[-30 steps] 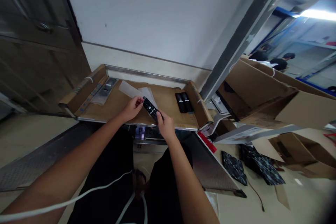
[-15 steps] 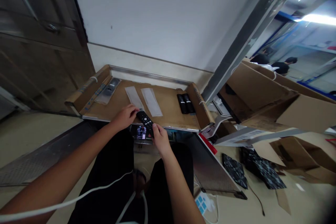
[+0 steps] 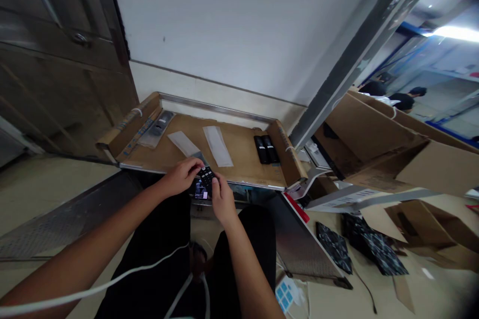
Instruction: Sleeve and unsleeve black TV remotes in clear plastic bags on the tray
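Note:
A black remote control (image 3: 206,175) with pale buttons is held between both hands over the front edge of the worktop. My right hand (image 3: 223,200) is wrapped round its near end, thumb on top. At its far end, my left hand (image 3: 184,175) is closed, with thumb and finger pinching the edge. Just beyond lies a white plastic sleeve (image 3: 182,143), partly hidden behind the left hand. A second white sleeve (image 3: 217,146) lies to its right. Below the remote, a lit phone screen (image 3: 201,190) is partly covered.
Cardboard lines the worktop (image 3: 247,172) and its raised sides. Black remotes (image 3: 266,149) lie at the right, a clear plastic bag (image 3: 156,129) with a dark item at the left. A large carton (image 3: 374,134) stands right; a white cable (image 3: 112,281) crosses my left arm.
Both hands and the remote have come closer together; the right hand moved slightly left and the remote turned more upright. The left sleeve has swung to the left at its far end.

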Demonstrator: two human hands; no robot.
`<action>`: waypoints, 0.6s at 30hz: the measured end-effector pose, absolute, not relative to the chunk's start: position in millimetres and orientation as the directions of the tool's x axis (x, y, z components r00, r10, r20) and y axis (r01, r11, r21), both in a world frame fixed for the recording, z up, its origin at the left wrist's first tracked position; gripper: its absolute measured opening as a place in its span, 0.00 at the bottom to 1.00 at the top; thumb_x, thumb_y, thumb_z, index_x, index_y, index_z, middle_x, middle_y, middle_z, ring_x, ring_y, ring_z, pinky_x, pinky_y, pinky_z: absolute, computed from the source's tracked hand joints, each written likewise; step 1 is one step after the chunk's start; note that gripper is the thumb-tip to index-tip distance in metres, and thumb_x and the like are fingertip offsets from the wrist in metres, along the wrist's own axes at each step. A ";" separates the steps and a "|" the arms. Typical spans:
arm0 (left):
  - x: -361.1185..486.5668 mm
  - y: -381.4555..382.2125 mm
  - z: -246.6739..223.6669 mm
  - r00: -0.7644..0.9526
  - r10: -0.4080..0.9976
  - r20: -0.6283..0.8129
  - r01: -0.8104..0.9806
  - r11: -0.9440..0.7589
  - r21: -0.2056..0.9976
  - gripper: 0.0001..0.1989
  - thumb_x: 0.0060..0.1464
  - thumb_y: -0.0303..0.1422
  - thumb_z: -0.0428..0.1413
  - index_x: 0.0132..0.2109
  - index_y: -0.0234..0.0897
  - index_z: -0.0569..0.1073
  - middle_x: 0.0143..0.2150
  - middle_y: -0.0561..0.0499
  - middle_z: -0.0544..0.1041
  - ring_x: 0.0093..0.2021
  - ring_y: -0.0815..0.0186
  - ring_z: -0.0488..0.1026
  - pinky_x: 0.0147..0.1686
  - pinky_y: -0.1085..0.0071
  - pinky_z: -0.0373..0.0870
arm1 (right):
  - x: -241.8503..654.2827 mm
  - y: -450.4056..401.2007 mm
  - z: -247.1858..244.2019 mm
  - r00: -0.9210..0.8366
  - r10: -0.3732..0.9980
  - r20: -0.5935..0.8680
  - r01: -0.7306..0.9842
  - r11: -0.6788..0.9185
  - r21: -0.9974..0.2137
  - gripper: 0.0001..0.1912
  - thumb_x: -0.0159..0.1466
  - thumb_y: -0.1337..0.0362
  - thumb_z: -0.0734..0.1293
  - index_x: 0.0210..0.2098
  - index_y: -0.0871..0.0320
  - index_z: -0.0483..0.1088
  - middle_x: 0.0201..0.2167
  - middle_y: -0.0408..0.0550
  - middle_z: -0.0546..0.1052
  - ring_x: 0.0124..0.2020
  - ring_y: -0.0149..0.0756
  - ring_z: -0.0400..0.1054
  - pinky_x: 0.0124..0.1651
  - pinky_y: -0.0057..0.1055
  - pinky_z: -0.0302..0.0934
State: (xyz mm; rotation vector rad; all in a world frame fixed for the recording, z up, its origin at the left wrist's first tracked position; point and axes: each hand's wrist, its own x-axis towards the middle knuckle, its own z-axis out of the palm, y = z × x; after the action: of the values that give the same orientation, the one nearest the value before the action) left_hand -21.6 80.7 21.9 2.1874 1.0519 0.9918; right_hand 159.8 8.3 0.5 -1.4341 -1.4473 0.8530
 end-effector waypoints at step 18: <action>-25.8 74.5 7.9 0.278 0.888 0.367 0.339 -0.448 0.827 0.07 0.63 0.35 0.49 0.46 0.41 0.68 0.42 0.48 0.75 0.43 0.60 0.74 0.45 0.63 0.72 | 165.1 26.6 16.4 -0.257 0.963 -0.086 0.119 -0.056 -0.991 0.34 0.62 0.54 0.69 0.65 0.53 0.60 0.32 0.42 0.75 0.24 0.32 0.69 0.22 0.26 0.60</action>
State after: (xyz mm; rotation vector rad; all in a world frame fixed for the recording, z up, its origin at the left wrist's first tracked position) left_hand -25.8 74.5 7.9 1.9294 1.1006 1.1351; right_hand 165.1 26.6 16.4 -1.2093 -1.4537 1.4043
